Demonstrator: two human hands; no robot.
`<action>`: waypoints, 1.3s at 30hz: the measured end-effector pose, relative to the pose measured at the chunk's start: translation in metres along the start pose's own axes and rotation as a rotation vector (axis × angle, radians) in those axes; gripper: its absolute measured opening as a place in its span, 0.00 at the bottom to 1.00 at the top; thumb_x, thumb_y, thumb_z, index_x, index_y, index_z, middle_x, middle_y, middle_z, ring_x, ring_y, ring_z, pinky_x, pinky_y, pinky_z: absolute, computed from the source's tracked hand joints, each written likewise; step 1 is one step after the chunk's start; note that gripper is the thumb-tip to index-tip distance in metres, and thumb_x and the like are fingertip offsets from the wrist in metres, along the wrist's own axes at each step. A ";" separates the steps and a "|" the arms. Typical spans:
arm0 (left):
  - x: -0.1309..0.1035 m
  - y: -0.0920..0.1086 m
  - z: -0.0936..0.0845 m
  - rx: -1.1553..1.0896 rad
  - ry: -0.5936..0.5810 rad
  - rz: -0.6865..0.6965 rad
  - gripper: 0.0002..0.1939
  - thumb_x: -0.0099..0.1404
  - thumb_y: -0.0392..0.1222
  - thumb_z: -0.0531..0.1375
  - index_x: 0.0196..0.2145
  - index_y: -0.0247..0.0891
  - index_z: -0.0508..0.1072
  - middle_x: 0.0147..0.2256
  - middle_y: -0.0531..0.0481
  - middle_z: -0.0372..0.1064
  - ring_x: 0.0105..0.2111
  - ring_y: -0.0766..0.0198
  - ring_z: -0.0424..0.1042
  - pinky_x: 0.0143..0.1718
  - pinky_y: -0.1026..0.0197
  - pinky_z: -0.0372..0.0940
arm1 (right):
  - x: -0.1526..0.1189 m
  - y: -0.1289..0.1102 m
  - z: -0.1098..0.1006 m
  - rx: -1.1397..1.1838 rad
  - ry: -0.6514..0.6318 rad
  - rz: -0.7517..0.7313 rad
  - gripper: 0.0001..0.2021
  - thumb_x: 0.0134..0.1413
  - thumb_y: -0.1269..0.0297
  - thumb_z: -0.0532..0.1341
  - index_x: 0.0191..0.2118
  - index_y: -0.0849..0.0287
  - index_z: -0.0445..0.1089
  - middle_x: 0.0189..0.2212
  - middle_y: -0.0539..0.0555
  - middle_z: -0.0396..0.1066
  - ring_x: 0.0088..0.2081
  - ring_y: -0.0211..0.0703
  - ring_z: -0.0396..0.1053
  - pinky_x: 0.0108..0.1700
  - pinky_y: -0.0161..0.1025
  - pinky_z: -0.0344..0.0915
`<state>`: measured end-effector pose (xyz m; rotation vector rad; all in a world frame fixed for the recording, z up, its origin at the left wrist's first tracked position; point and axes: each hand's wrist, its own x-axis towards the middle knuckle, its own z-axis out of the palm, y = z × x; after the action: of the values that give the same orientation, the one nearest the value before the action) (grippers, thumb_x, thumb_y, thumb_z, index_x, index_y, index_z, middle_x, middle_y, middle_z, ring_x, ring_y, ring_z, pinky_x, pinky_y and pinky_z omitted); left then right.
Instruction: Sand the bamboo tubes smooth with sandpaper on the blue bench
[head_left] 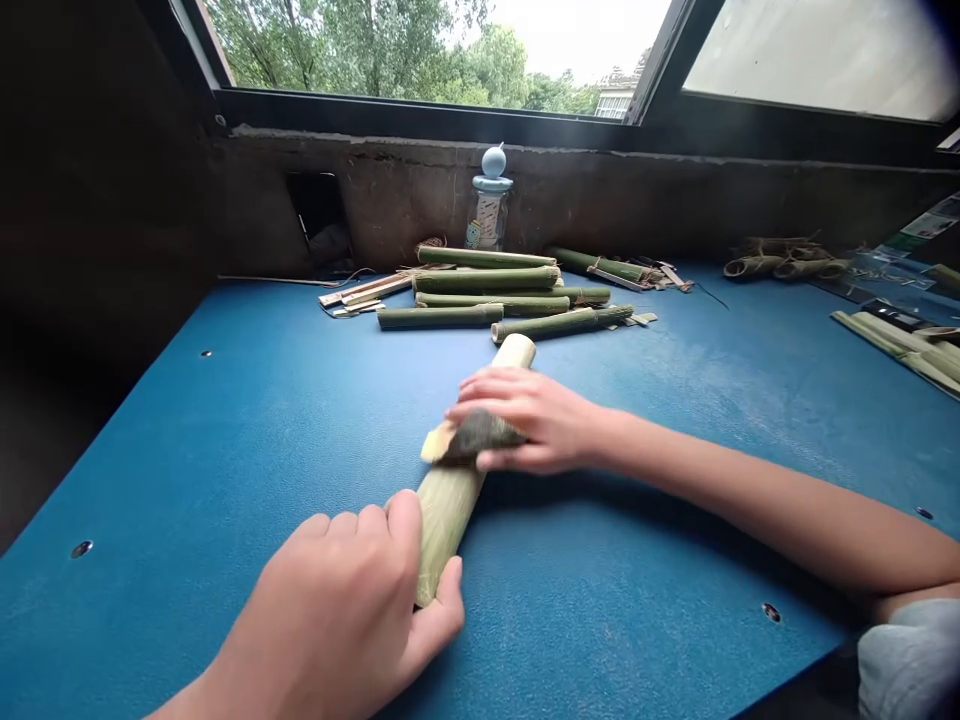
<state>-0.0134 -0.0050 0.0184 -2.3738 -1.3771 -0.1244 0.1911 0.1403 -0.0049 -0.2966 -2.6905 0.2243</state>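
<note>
A pale, peeled bamboo tube (448, 510) lies slantwise on the blue table, its far end pointing away and slightly right. My left hand (352, 590) is closed round the near end, with the thumb along the right side. Farther up the tube, my right hand (529, 420) presses a sheet of sandpaper (480, 436) over the top of the bamboo. The sheet is dark grey with a yellowish corner sticking out to the left, and its edge is curled up. Under the right palm, the bamboo's middle is hidden.
Several green bamboo tubes (487, 280) and split strips (367, 292) lie at the back of the blue table (285, 420). Behind them stands a clear bottle with a light blue lid (492, 185). More bamboo pieces (907, 345) lie at the right edge, below the window.
</note>
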 end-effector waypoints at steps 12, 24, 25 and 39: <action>0.001 -0.009 -0.001 0.015 -0.059 0.000 0.21 0.65 0.54 0.51 0.17 0.43 0.59 0.09 0.55 0.56 0.08 0.59 0.60 0.15 0.57 0.47 | -0.042 0.071 -0.011 -0.165 0.240 0.176 0.19 0.68 0.61 0.52 0.58 0.63 0.67 0.57 0.64 0.70 0.62 0.53 0.64 0.63 0.56 0.64; 0.008 -0.011 -0.007 -0.034 -0.472 -0.139 0.26 0.69 0.58 0.41 0.20 0.43 0.62 0.14 0.49 0.66 0.15 0.50 0.70 0.21 0.57 0.36 | -0.031 0.060 -0.001 -0.153 0.303 0.230 0.18 0.68 0.59 0.52 0.53 0.63 0.72 0.51 0.63 0.75 0.57 0.52 0.70 0.61 0.52 0.66; 0.009 -0.012 -0.009 -0.037 -0.498 -0.142 0.26 0.69 0.58 0.41 0.20 0.42 0.62 0.15 0.48 0.66 0.16 0.51 0.71 0.21 0.57 0.35 | -0.033 0.063 -0.003 -0.165 0.317 0.281 0.18 0.68 0.59 0.52 0.52 0.64 0.72 0.50 0.64 0.75 0.57 0.54 0.70 0.60 0.52 0.67; 0.026 -0.022 -0.006 -0.143 -0.616 -0.206 0.31 0.68 0.60 0.38 0.23 0.41 0.71 0.19 0.47 0.69 0.20 0.58 0.68 0.22 0.59 0.41 | -0.016 0.057 0.004 -0.055 0.321 0.407 0.21 0.68 0.54 0.50 0.42 0.65 0.74 0.41 0.64 0.77 0.45 0.53 0.74 0.49 0.48 0.70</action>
<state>-0.0178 0.0239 0.0375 -2.4887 -1.9397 0.5118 0.2134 0.1910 -0.0266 -0.8241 -2.2999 0.2010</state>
